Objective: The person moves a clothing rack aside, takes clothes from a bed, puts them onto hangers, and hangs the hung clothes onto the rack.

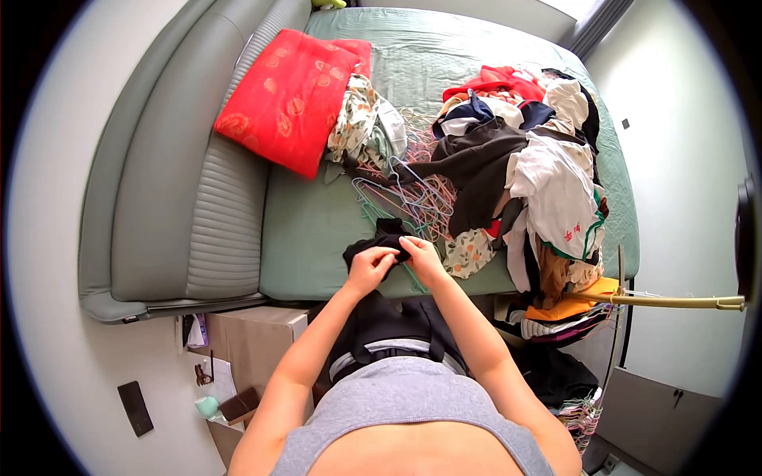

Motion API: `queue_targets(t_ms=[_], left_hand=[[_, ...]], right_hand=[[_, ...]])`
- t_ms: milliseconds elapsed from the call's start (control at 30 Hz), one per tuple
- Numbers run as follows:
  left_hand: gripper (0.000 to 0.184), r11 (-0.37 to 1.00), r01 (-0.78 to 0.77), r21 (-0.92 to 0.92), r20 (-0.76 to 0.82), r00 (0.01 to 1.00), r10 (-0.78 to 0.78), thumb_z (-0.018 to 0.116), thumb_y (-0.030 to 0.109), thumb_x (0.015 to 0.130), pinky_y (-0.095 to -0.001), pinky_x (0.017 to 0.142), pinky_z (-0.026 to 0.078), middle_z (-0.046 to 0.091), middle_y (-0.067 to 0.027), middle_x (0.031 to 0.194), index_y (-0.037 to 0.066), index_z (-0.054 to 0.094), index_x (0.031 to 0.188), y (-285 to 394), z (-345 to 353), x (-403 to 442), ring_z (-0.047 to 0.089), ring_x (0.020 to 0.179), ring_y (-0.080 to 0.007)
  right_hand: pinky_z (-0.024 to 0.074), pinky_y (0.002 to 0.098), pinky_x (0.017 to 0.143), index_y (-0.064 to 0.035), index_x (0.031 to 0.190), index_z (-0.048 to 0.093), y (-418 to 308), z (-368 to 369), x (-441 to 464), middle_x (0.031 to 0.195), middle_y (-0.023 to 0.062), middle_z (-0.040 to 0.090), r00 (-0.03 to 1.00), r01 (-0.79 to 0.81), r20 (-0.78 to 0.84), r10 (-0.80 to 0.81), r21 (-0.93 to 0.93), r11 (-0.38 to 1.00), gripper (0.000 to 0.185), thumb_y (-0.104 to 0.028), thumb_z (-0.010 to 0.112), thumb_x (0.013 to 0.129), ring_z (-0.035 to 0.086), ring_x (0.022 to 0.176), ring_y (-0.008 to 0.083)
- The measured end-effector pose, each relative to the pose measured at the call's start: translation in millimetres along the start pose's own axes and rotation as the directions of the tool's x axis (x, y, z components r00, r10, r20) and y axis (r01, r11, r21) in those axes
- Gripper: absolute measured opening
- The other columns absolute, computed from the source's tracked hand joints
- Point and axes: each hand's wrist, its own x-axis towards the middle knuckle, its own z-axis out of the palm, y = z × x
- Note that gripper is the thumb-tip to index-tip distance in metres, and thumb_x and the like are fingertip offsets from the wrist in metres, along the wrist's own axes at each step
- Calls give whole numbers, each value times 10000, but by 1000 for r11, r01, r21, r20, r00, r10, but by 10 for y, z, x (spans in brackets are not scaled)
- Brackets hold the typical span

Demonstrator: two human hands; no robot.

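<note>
A small black garment [367,247] is bunched up between my two hands, over the near edge of the green-sheeted bed [302,230]. My left hand [371,266] pinches it from the left, with the fingers bent onto the cloth. From the right, my right hand [423,258] has its thumb and fingers closed on the same cloth. Just beyond the garment lies a tangle of coloured hangers [421,198]. The garment's exact shape cannot be made out.
A large heap of clothes [556,178] covers the bed's right side. A red quilt [290,103] lies by the grey headboard [159,159]. Clothes hang on a gold rail [683,301] at the right. A wooden cabinet [246,333] stands at the near left.
</note>
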Motion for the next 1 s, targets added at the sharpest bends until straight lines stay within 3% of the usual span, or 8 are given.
queue_targets(t_ms=[67, 133, 333, 533, 667, 733, 900, 1000], left_hand=[[117, 995, 78, 69, -186, 980, -64, 636, 78, 804, -220, 641, 472, 621, -29, 832, 19, 634, 905, 23, -100, -17, 577, 726, -87], [112, 989, 38, 144, -226, 974, -4, 645, 83, 805, -218, 636, 471, 603, -24, 869, 18, 624, 895, 162, -151, 6, 566, 749, -81], [143, 999, -5, 43, -26, 1000, 6, 649, 93, 809, -229, 672, 472, 602, -30, 903, 31, 615, 933, -67, -244, 89, 564, 774, -90], [148, 983, 166, -80, 78, 984, -160, 651, 95, 809, -234, 726, 472, 625, -33, 882, 18, 612, 930, 218, -73, 159, 588, 809, -97], [122, 990, 45, 131, 108, 992, -59, 641, 79, 815, -230, 715, 472, 630, -20, 807, 5, 617, 910, 40, -20, 250, 584, 782, -83], [96, 995, 100, -19, 103, 990, -97, 603, 80, 845, -226, 668, 462, 616, -2, 785, -1, 612, 896, 17, -41, 292, 556, 732, -64], [138, 815, 493, -305, 199, 870, -452, 555, 186, 888, -224, 671, 457, 598, 20, 784, 59, 608, 872, 53, -66, 347, 553, 737, -55], [138, 651, 579, -491, 352, 816, -459, 567, 212, 881, -212, 667, 447, 590, 35, 774, 82, 610, 864, 133, -73, 329, 543, 716, -50]], right_hand=[[462, 223, 645, -39, 972, 635, 69, -41, 32, 844, -4, 634, 1000, -14, 3, 14, 39, 999, 199, -206, 570, 885, 580, 732, 75], [465, 224, 661, -37, 975, 634, 8, 44, -16, 859, 2, 639, 1000, -10, 23, 9, 78, 997, 193, -195, 566, 887, 587, 749, 79], [471, 222, 682, -29, 980, 633, -145, -13, -62, 882, 14, 647, 997, 14, 71, -14, 1, 1000, 184, -171, 566, 886, 596, 765, 82], [469, 217, 656, -28, 975, 636, -312, -194, -115, 853, 12, 645, 985, -57, 154, 73, -103, 993, 217, -213, 578, 877, 593, 722, 76], [463, 214, 639, -32, 957, 641, -354, -293, -162, 829, 12, 642, 972, -157, 178, 157, -10, 987, 210, -214, 571, 880, 588, 694, 77], [460, 215, 641, -29, 955, 642, -404, -342, -176, 826, 8, 642, 980, -124, 147, 136, -90, 988, 222, -226, 572, 880, 581, 695, 69], [450, 209, 645, -10, 943, 649, -464, -395, -133, 810, -7, 637, 984, -26, 157, 86, -349, 937, 221, -210, 610, 859, 562, 707, 53], [442, 201, 650, 0, 938, 653, -517, -383, -147, 802, -17, 633, 975, 83, 222, 20, -447, 891, 205, -180, 635, 841, 558, 717, 50]])
